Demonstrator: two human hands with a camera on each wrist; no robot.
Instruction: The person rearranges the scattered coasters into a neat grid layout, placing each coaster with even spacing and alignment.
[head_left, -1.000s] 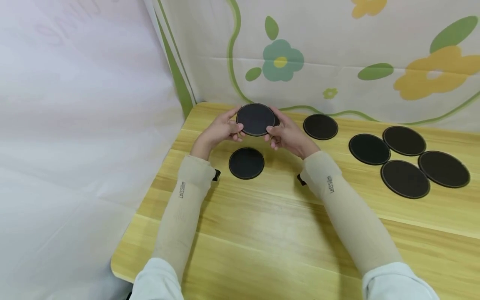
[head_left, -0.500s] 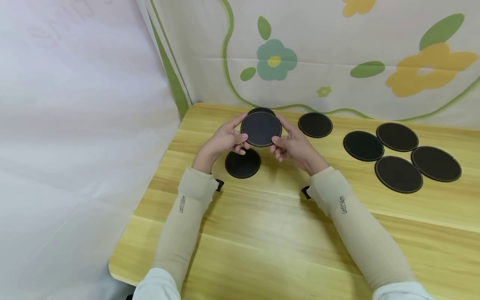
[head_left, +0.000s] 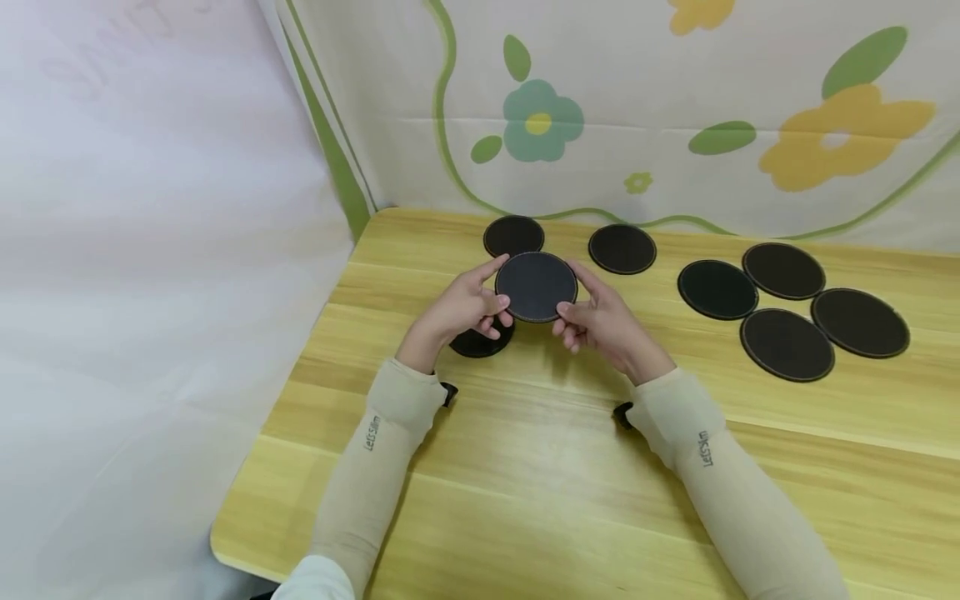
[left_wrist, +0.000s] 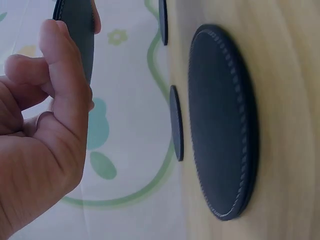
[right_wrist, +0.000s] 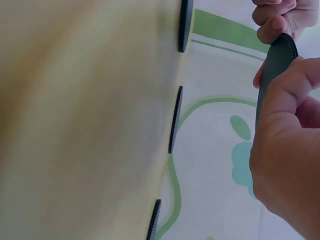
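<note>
Between both hands a round black coaster [head_left: 536,287] with a stitched rim is held up above the table. My left hand [head_left: 468,308] pinches its left edge, thumb on the near side. The right hand [head_left: 606,321] pinches the opposite edge in the same way. Partly hidden behind the left fingers, a second coaster [head_left: 480,340] lies flat on the table; the left wrist view shows this coaster [left_wrist: 220,122] large and close. Just behind the held one lies another coaster [head_left: 513,236]. In the right wrist view the held coaster [right_wrist: 276,70] appears edge-on, with both hands on it.
One coaster [head_left: 622,248] lies alone toward the back edge. Further right, several coasters [head_left: 787,344] form a cluster, their rims close together. The wooden table [head_left: 525,500] ends at the left in a rounded corner. A white flower-print cloth [head_left: 637,108] hangs behind it.
Both hands have drawn the held coaster nearer and a little to the right in view. The coaster lying behind it, mostly covered before, now shows nearly whole. The head view has shifted slightly.
</note>
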